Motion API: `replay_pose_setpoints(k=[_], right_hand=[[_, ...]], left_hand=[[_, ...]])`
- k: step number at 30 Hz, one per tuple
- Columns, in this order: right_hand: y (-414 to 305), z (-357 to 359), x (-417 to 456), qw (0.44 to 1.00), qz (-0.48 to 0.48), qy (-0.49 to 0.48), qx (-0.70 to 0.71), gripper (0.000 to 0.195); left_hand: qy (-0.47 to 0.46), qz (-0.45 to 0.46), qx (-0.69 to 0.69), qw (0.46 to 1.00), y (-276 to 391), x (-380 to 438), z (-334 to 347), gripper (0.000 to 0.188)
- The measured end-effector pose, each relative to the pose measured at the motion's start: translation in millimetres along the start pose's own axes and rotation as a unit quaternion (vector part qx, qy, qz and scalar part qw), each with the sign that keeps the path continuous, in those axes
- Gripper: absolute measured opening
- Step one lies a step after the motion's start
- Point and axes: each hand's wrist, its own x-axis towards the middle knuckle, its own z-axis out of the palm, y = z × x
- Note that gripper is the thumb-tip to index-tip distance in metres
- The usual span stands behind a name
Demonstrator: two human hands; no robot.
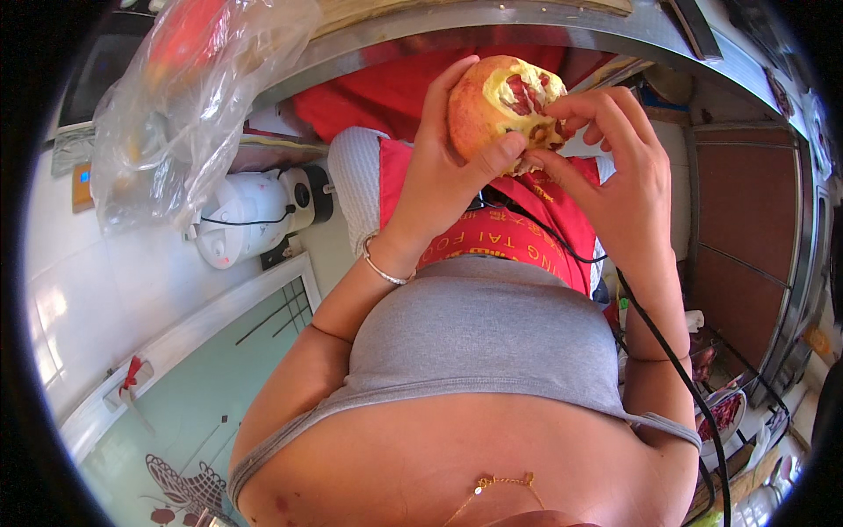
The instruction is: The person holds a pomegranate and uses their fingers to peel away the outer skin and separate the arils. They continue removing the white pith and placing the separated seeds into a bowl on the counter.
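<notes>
A pomegranate point(475, 109) with red-yellow skin is held up over my lap, below the edge of the metal counter. Part of its rind is off on the right side, baring pale pith and dark red seeds point(518, 95). Cupped around its left side is my left hand point(438, 174), thumb across the lower front and fingers behind. My right hand point(622, 174) is at the opened side, its thumb on the lower torn edge and its bent index finger by the seeds. The other right fingers curl free of the fruit.
A clear plastic bag point(191, 112) hangs over the counter edge point(369, 49) at upper left. Below it is a white electric appliance point(247, 214) by the tiled wall. A black cable point(672, 362) runs past my right arm. Red cloth point(454, 244) with printed writing covers my lap.
</notes>
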Motion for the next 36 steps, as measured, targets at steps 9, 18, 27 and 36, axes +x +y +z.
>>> replay_pose_setpoints(k=[9,18,27,36], right_hand=[[-3.3,-5.5,3.2,0.994,0.061,-0.070,0.064,0.030],[0.7,-10.6,10.2,0.999,0.001,-0.020,0.050,0.019],[0.5,6.2,10.0,0.995,-0.090,0.020,0.029,0.036],[-0.3,4.1,10.0,0.997,-0.071,0.017,0.025,0.037]], left_hand=[[-0.002,0.068,0.106,0.992,-0.7,-1.0,-1.2,0.085],[0.029,0.040,0.040,0.998,5.3,3.3,-4.3,0.073],[-0.007,-0.067,-0.071,0.995,0.9,2.0,-9.0,0.058],[-0.032,-0.040,-0.045,0.998,3.1,-1.6,-9.1,0.064]])
